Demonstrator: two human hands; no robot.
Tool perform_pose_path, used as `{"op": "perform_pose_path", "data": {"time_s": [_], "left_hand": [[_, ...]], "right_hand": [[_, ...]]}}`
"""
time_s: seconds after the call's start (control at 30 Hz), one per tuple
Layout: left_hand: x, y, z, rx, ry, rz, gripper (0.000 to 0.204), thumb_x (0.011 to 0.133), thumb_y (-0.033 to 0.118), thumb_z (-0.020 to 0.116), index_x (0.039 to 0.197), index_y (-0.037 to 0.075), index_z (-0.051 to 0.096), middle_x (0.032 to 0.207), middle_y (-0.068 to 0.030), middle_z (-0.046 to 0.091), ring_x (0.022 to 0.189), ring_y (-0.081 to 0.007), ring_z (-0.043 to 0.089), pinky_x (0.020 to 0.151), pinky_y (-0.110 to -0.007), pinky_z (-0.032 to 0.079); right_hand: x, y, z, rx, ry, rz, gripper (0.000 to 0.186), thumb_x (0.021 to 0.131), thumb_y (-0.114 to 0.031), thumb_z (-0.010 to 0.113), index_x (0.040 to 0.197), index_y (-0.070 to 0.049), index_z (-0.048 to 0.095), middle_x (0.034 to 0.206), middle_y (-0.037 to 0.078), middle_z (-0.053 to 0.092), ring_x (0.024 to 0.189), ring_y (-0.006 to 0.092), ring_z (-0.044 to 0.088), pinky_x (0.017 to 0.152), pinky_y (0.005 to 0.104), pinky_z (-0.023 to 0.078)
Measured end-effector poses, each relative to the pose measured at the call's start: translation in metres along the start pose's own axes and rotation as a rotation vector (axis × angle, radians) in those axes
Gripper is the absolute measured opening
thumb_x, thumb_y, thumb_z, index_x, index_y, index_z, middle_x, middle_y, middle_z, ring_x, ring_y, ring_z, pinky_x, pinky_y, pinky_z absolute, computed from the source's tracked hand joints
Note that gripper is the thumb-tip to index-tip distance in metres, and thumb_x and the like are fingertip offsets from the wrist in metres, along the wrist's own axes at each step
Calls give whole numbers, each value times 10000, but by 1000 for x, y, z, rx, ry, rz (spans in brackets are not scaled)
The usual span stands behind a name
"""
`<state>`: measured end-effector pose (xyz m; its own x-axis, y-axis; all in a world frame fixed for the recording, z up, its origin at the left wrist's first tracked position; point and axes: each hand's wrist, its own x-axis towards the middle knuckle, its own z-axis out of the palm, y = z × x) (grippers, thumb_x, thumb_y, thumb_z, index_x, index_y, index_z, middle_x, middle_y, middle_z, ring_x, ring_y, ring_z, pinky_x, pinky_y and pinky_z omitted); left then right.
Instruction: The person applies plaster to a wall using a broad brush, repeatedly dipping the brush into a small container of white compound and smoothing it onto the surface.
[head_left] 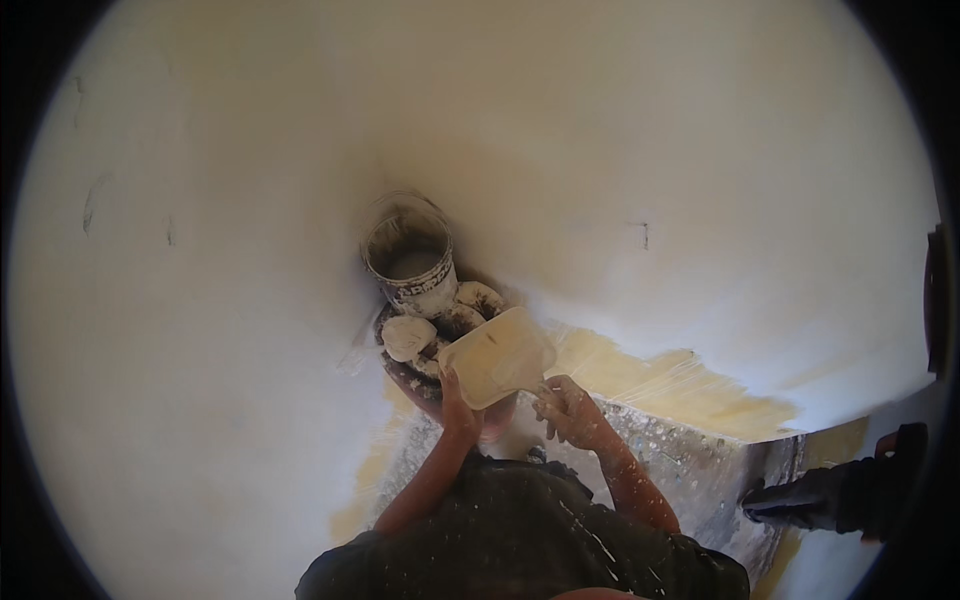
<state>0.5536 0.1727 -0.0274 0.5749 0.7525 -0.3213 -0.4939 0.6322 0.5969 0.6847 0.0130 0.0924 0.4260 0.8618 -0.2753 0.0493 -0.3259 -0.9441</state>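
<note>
My left hand (455,405) grips the left edge of a pale, rounded rectangular plastic tray (496,355), tilted with a smooth creamy face upward. My right hand (566,410) is closed at the tray's lower right corner, around something I cannot make out clearly. Just beyond the tray, a white-smeared bucket (425,295) with a dark inside stands against the wall on a reddish rounded support (405,385). A lumpy white object (407,338) lies on that support left of the tray, among other plaster-caked items.
Pale walls (720,220) meet in a corner behind the bucket, with a yellow unpainted band (630,365) low on the right. Below is a speckled grey floor (660,450). At the lower right a person in dark clothing (830,495) is partly visible, one foot near the wall.
</note>
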Motion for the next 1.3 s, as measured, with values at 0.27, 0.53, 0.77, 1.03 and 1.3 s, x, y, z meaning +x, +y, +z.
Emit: {"op": "perform_pose_path", "data": {"time_s": [0.27,0.53,0.77,1.03,1.3], "left_hand": [[40,59,14,-49,-138,-50,476,1005,324,387,1430,140,279,1402,-123,390,1272,-267,435,1031,-441,404],[61,82,-12,-55,-122,-98,502,1001,372,383,1434,140,276,1399,-78,407,1276,-249,433,1042,-416,393],[67,72,-46,-84,-96,-70,545,1001,375,379,1467,156,201,1451,-38,339,1325,-230,368,1080,-418,334],[74,86,-62,-41,-131,-112,564,993,404,392,1456,124,231,1451,-51,339,1318,-240,370,1083,-423,324],[67,84,-51,40,-136,-28,603,966,546,344,1429,162,304,1411,-71,423,1278,-302,433,965,-563,423]], "right_hand": [[45,-39,56,522,306,44,294,937,-292,544,1087,-45,488,655,-10,487,426,34,359,365,186,268],[142,-143,-5,206,756,-604,305,941,-326,532,1129,-86,520,686,-24,472,424,33,348,350,183,242],[152,-105,22,922,535,-271,242,949,-237,524,1139,-88,518,726,-8,493,428,54,401,339,193,286],[140,-166,-16,186,382,-732,178,906,-59,494,1016,71,546,901,136,595,729,186,578,552,230,457],[95,-320,-33,674,-182,-930,162,943,-85,461,1015,37,538,906,72,555,662,115,511,508,223,432]]}}
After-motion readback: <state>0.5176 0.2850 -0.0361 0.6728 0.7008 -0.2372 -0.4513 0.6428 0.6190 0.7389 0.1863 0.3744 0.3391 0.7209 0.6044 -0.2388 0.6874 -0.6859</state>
